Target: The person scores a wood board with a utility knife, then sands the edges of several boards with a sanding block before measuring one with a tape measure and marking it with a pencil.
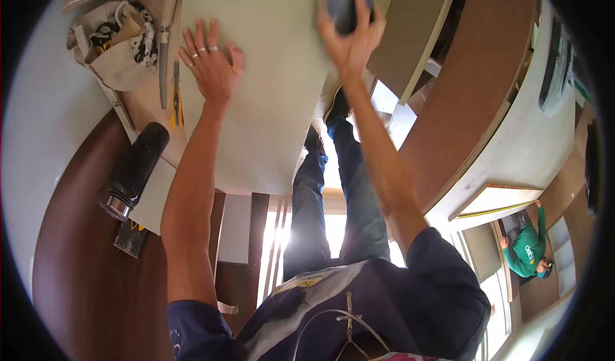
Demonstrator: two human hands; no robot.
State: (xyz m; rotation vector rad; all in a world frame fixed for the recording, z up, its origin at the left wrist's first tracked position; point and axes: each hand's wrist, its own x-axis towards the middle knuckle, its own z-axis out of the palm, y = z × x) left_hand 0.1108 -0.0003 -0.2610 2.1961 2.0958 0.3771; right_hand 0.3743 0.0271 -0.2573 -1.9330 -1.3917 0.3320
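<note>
A large pale greenish-beige panel (269, 105) lies flat in front of me. On its left part my left hand (211, 66) rests palm down, fingers spread, rings on some of them, holding nothing. My right hand (351, 37) grips a dark grey block (343, 12), which looks like a sanding block, at the panel's far right edge. Thumb and fingers clasp its two sides. The hand is slightly smeared by motion, and the block's underside is hidden.
Left of the panel lie a file (164, 73), a yellow-handled tool (177, 105) and a fabric bag (122, 60) of tools. A black bottle (138, 165) lies nearer. Another panel (410, 34) and a brown surface (471, 73) stand right. A co-worker in green (526, 252) holds a board farther right.
</note>
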